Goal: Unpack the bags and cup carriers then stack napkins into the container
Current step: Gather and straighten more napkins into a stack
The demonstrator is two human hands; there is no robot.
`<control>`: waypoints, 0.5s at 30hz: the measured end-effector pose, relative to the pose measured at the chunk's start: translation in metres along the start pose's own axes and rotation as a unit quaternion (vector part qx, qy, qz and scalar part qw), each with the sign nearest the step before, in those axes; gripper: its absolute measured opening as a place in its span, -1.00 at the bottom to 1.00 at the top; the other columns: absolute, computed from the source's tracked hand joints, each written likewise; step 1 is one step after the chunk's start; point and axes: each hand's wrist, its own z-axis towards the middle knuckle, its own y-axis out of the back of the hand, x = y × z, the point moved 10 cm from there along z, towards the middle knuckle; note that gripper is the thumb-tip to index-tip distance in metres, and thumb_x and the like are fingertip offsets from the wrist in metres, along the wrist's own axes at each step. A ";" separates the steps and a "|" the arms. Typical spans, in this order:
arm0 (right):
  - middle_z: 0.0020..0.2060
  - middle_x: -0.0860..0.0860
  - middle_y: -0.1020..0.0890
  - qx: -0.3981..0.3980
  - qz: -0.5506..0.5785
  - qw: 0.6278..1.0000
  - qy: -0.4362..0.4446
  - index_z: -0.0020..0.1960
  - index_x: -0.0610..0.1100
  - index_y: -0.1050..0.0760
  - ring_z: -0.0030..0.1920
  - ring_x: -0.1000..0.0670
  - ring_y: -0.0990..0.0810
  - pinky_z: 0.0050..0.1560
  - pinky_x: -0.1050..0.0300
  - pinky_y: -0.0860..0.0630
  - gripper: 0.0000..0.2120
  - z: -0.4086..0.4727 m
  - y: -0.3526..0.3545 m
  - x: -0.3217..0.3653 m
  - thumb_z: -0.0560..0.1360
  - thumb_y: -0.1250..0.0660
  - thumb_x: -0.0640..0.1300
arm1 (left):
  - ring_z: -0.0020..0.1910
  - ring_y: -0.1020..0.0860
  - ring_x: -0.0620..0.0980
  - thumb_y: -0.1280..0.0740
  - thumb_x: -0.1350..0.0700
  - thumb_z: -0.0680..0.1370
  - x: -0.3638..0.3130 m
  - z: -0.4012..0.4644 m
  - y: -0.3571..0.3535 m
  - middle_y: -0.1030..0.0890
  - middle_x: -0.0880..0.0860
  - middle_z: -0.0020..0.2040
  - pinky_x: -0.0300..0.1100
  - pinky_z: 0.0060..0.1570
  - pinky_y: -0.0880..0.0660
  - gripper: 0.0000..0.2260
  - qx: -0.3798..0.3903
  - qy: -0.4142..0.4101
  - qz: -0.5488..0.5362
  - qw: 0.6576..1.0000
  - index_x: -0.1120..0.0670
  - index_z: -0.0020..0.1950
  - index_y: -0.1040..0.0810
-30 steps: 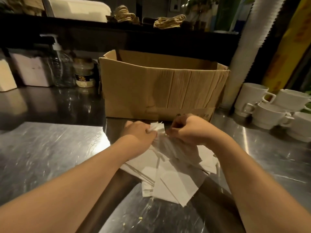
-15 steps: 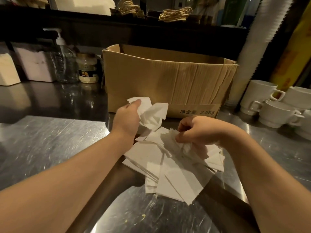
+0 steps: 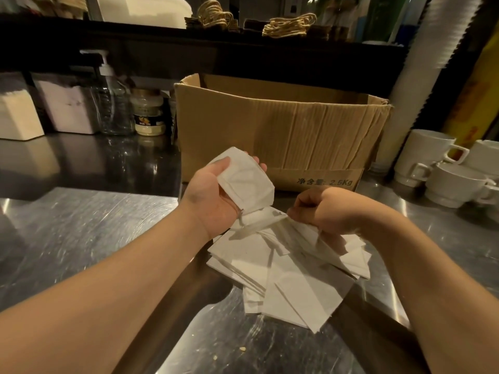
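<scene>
A loose heap of white napkins [image 3: 286, 276] lies on the steel counter in front of an open cardboard box [image 3: 283, 125]. My left hand [image 3: 213, 195] holds a small bunch of napkins [image 3: 245, 182] lifted above the heap, thumb on top and fingers curled behind it. My right hand [image 3: 324, 211] pinches the upper napkins of the heap at its right side, fingers curled into the paper. The inside of the box is hidden from here.
White mugs [image 3: 445, 171] stand at the right. A pump bottle [image 3: 112, 103], a jar [image 3: 149, 114] and two white containers [image 3: 67, 106] line the back left. A tall sleeve of stacked cups [image 3: 424, 63] rises behind the box. A dark shelf [image 3: 189, 41] runs above.
My left hand has lifted its bunch of napkins higher and turned it palm-side toward me. My right hand stays on the heap, gripping the top napkins.
</scene>
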 end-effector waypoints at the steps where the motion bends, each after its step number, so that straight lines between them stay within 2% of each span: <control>1: -0.05 0.05 -0.65 0.000 -0.002 1.000 0.002 0.06 0.07 -0.60 -0.03 0.01 -0.60 0.00 0.09 -0.56 -0.81 0.000 0.000 0.001 0.60 -0.33 0.15 | 0.21 -0.66 0.18 -0.20 0.01 0.71 0.000 0.000 -0.002 -0.70 0.17 0.18 0.13 0.17 -0.60 -0.71 0.006 -0.002 0.009 1.000 0.12 0.30 -0.58; 3: -0.02 0.07 -0.65 0.004 0.012 1.000 0.011 0.09 0.10 -0.59 -0.02 0.03 -0.61 0.02 0.09 -0.61 -0.86 -0.001 0.001 0.002 0.57 -0.39 0.10 | 0.20 -0.67 0.17 -0.22 0.01 0.70 -0.004 -0.001 -0.005 -0.69 0.15 0.20 0.13 0.16 -0.62 -0.71 0.016 -0.005 0.007 1.000 0.09 0.34 -0.56; 7: 0.08 0.14 -0.58 0.054 0.071 0.993 0.081 0.24 0.20 -0.49 0.06 0.10 -0.58 0.12 0.14 -0.62 -0.57 -0.009 -0.006 0.017 0.45 -0.53 -0.06 | 0.17 -0.68 0.14 -0.23 0.00 0.69 -0.011 -0.001 -0.006 -0.71 0.13 0.17 0.09 0.07 -0.65 -0.71 0.025 -0.015 -0.001 1.000 0.06 0.36 -0.54; 9: 0.12 0.19 -0.54 0.055 0.073 0.988 0.123 0.21 0.28 -0.50 0.11 0.14 -0.54 0.17 0.17 -0.59 -0.57 -0.012 -0.010 0.029 0.44 -0.55 -0.04 | 0.13 -0.70 0.14 -0.24 0.01 0.69 -0.012 -0.001 -0.006 -0.72 0.14 0.13 0.09 0.03 -0.66 -0.73 0.022 -0.016 0.000 1.000 0.06 0.33 -0.56; 12: 0.08 0.16 -0.59 -0.019 0.097 0.983 0.154 0.06 0.22 -0.55 0.09 0.12 -0.58 0.15 0.10 -0.62 -0.73 -0.013 0.000 0.041 0.42 -0.49 0.22 | 0.07 -0.71 0.15 -0.23 0.03 0.69 -0.016 -0.001 -0.004 -0.73 0.14 0.12 0.09 -0.01 -0.67 -0.74 0.017 -0.031 0.010 0.999 0.08 0.29 -0.60; 14: -0.01 0.07 -0.64 -0.099 0.166 0.968 0.162 0.05 0.08 -0.56 0.01 0.05 -0.63 0.09 -0.04 -0.64 -0.59 -0.015 0.015 0.040 0.37 -0.37 0.34 | 0.08 -0.71 0.17 -0.24 0.02 0.69 -0.019 -0.001 -0.007 -0.71 0.16 0.16 0.14 0.05 -0.65 -0.71 0.027 -0.034 0.012 0.999 0.07 0.34 -0.59; 15: -0.03 0.04 -0.65 -0.142 0.205 0.954 0.164 0.06 0.03 -0.55 -0.01 0.02 -0.64 0.09 -0.08 -0.64 -0.58 -0.015 0.023 0.037 0.40 -0.37 0.31 | 0.09 -0.70 0.18 -0.25 0.03 0.68 -0.019 -0.002 -0.009 -0.71 0.16 0.17 0.18 0.09 -0.64 -0.70 0.032 -0.033 0.011 0.999 0.07 0.36 -0.59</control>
